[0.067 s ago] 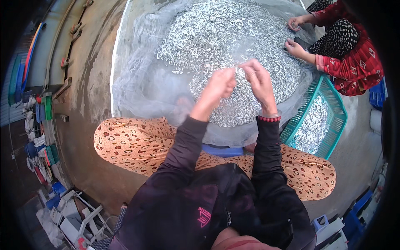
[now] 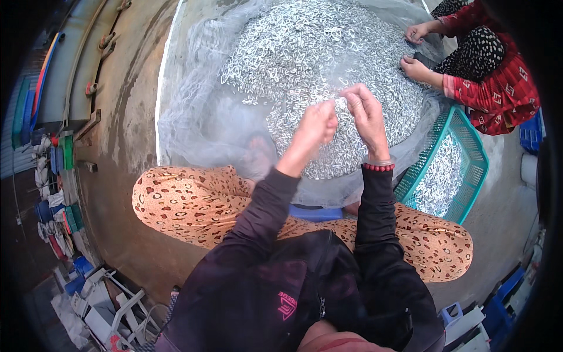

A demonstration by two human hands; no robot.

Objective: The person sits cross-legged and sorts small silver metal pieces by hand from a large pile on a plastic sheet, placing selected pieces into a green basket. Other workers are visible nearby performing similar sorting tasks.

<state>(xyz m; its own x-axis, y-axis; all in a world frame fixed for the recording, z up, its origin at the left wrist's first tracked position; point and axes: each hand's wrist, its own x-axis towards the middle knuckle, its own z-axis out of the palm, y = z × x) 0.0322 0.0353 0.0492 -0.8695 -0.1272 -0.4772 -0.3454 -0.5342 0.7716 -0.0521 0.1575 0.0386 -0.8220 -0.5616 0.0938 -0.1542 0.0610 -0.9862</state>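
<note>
At the far left, stacked blue and green goods point(image 2: 23, 111) stand beside a long pale trough point(image 2: 70, 70), and below them a jumble of white framework point(image 2: 117, 305) lies near the edge. Stained concrete floor point(image 2: 126, 117) runs up to a sheet of translucent netting point(image 2: 196, 111). One knee in leopard-print trousers point(image 2: 176, 199) rests beside it, a bare foot point(image 2: 258, 148) showing blurred at the netting's edge. The dark jacket point(image 2: 234, 293) bears a pink emblem point(image 2: 286, 308) with a short line of lettering, the only clear writing in view.

On the netting spreads a broad heap of small silvery, fish-like pieces point(image 2: 305, 47). Over its near part the left hand point(image 2: 318, 124) is held with fingers curled inward; whether their tips close on a piece cannot be told. Just beside it, the right hand point(image 2: 366, 111) bends thumb and forefinger toward each other, and whether they meet or clamp anything is too small to tell. Red beads point(image 2: 379, 168) circle its wrist.

Further right, a green basket point(image 2: 417, 170) holds more silvery pieces. Above it, a co-worker's two hands point(image 2: 415, 69) are at the heap's edge; the red sleeve point(image 2: 469, 91) carries angular white marks, not certainly letters.
</note>
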